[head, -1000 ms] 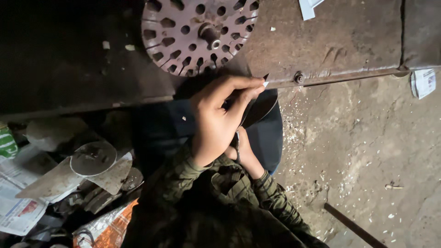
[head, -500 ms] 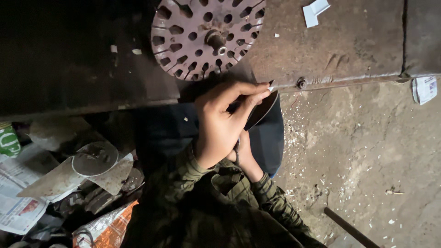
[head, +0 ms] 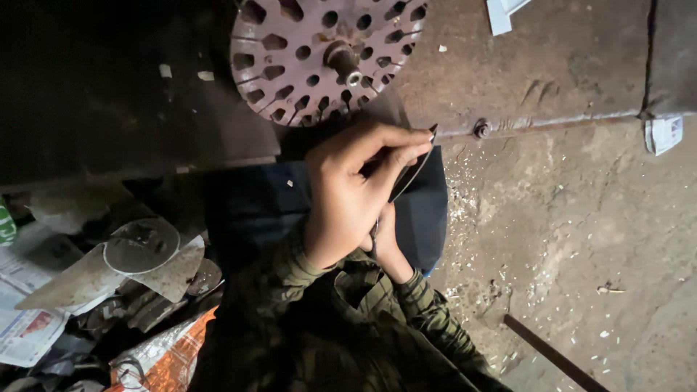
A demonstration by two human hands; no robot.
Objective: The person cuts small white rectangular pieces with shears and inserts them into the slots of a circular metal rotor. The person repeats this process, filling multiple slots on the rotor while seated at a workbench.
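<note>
Left hand (head: 348, 196) pinches a thin dark curved strip (head: 410, 174), fingertips clamped on its upper end; right hand (head: 388, 243) sits beneath, its grip hidden, cannot tell. A steady pinch seems best. Beyond: perforated metal disc (head: 327, 51), white paper scraps (head: 664, 134) at the floor's right edge, orange wrapper (head: 170, 356) at lower left.

The left hand (head: 348, 196) pinches the edge of a thin dark curved metal sheet (head: 412, 173) between thumb and fingers, over a dark blue cloth (head: 254, 207). The right hand (head: 388, 247) sits beneath it, mostly hidden. Just above lies a rusty round perforated metal disc (head: 327, 54) with a central spindle. Newspaper scraps (head: 29, 319) lie at the left.
</note>
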